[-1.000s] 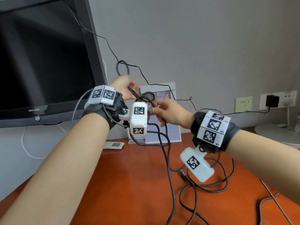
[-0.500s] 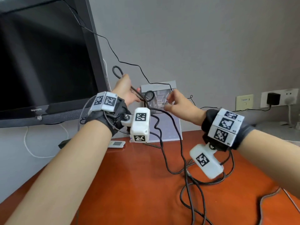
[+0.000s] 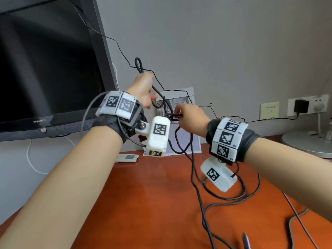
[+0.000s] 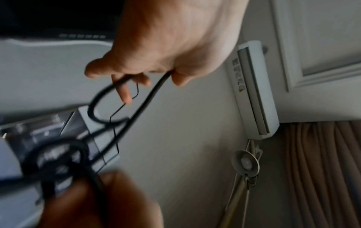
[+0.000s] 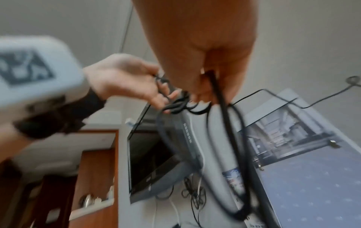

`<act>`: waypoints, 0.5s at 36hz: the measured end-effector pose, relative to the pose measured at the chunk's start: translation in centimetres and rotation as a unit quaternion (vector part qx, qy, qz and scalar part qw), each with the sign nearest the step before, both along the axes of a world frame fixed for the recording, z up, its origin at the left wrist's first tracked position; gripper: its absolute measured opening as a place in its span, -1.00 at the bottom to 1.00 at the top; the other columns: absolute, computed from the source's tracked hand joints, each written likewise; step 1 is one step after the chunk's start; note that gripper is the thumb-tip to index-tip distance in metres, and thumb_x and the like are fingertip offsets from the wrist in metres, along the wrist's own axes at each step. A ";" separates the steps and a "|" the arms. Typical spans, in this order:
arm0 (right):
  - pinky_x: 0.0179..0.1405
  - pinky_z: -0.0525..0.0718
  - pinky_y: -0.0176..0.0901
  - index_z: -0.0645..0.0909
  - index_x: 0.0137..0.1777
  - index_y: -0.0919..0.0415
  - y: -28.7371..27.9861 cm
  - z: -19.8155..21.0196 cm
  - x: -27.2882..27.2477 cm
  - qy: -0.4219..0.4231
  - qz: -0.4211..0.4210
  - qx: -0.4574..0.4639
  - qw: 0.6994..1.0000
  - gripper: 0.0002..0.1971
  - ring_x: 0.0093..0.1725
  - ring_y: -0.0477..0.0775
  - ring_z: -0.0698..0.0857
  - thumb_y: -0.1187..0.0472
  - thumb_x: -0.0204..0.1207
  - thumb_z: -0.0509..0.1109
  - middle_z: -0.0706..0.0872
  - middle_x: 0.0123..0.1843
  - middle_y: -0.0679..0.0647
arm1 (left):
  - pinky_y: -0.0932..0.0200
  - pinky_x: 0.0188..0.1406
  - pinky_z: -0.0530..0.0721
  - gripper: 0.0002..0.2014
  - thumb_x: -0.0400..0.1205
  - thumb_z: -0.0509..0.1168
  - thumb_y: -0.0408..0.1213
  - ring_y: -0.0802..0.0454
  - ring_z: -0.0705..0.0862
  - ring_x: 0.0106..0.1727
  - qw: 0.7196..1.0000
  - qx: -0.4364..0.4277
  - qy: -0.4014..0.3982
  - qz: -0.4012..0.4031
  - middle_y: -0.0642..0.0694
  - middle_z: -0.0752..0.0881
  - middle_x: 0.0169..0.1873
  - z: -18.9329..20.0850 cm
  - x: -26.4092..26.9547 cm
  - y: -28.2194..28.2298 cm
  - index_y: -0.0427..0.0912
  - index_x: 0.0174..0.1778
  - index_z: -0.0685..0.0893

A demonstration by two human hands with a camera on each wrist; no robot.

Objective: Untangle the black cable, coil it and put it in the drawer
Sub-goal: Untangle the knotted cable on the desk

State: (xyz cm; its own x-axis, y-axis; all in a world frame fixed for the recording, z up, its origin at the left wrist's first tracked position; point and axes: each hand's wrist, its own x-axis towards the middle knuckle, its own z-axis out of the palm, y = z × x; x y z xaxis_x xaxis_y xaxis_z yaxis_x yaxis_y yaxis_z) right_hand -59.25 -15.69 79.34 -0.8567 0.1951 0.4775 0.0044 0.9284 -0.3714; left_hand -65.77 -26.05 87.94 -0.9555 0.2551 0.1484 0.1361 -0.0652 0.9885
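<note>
The black cable (image 3: 192, 164) is a tangle held up between both hands, and its slack hangs down to loops on the wooden table (image 3: 152, 203). My left hand (image 3: 150, 100) is raised near the TV edge and grips two strands; a narrow loop (image 3: 138, 63) sticks up above its fist. In the left wrist view the left hand (image 4: 156, 80) pinches the cable (image 4: 136, 114) between thumb and fingers. My right hand (image 3: 177, 115) pinches a strand at the knot just right of the left hand. In the right wrist view the cable (image 5: 220, 98) runs down out of the right hand (image 5: 205, 86).
A dark TV (image 3: 45, 60) stands at the left. A thin wire runs along the wall to a charger (image 3: 301, 106) in a socket. A picture card (image 3: 195, 141) leans on the wall, with a white remote (image 3: 127, 158) beside it. A lamp base (image 3: 309, 144), grey cord (image 3: 294, 221) and pen (image 3: 246, 239) lie right.
The left hand has risen slightly, and the loop above it has narrowed. The right hand swung out to the right, then came back to the knot and pinched a strand.
</note>
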 end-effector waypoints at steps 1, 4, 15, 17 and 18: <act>-0.20 0.58 -0.09 0.62 -0.11 0.22 0.6 0.1 0.1 0.015 0.039 -0.059 0.997 -0.79 -0.16 0.17 0.58 0.43 0.51 0.17 0.68 -0.12 0.21 | 0.15 -0.29 0.77 -0.67 0.76 0.02 -0.26 -0.05 0.53 -0.02 1.000 -0.012 0.017 -0.001 -0.07 0.40 -0.10 0.4 0.0 -0.3 -0.17 0.46 0.35; -0.33 0.73 -0.23 0.39 -0.41 0.22 2.5 0.5 1.0 0.018 0.149 -0.283 0.947 -0.62 -0.37 0.12 0.58 0.60 0.49 -0.03 0.50 -0.42 0.18 | 0.19 -0.43 0.65 -0.86 0.79 -0.06 -0.30 0.07 0.73 -0.37 1.000 0.005 0.022 -0.011 0.01 0.53 -0.34 1.4 -0.8 -1.7 -0.10 0.20 0.35; -0.50 0.43 -0.24 0.25 -0.43 0.16 5.8 1.5 4.2 -0.014 0.175 -0.202 0.964 -0.60 -0.48 -0.01 0.36 0.69 0.24 -0.13 0.40 -0.40 0.15 | 0.06 -0.55 0.72 -0.84 0.78 -0.03 -0.44 -0.09 0.75 -0.52 0.995 0.025 -0.064 -0.069 -0.28 0.62 -0.21 0.1 -1.7 -3.4 -0.33 -0.12 0.32; -0.51 0.32 -0.26 0.32 -0.35 0.15 6.3 1.3 4.4 -0.047 0.144 -0.170 0.974 -0.63 -0.44 -0.02 0.30 0.66 0.29 -0.08 0.39 -0.39 0.05 | 0.07 -0.57 0.73 -0.85 0.78 -0.04 -0.44 -0.10 0.75 -0.54 0.991 0.031 -0.089 -0.098 -0.31 0.60 -0.19 0.2 -1.2 -2.9 -0.35 -0.10 0.32; -0.50 0.31 -0.28 0.37 -0.25 0.16 6.6 1.3 4.4 -0.064 0.128 -0.157 0.977 -0.64 -0.42 -0.02 0.31 0.65 0.32 -0.03 0.39 -0.37 0.00 | 0.07 -0.57 0.72 -0.84 0.79 -0.04 -0.43 -0.12 0.77 -0.45 0.989 0.029 -0.092 -0.116 -0.31 0.59 -0.19 0.3 -0.8 -2.6 -0.36 -0.11 0.31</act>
State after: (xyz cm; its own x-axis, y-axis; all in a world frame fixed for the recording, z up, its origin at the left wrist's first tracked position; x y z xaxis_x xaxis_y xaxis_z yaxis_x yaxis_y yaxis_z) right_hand -54.81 -9.10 80.62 -0.9453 0.0856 0.3149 -0.1487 0.7460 -0.6491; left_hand -66.59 -28.68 88.21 -0.8844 0.4667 -0.0023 -0.0711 -0.1299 0.9890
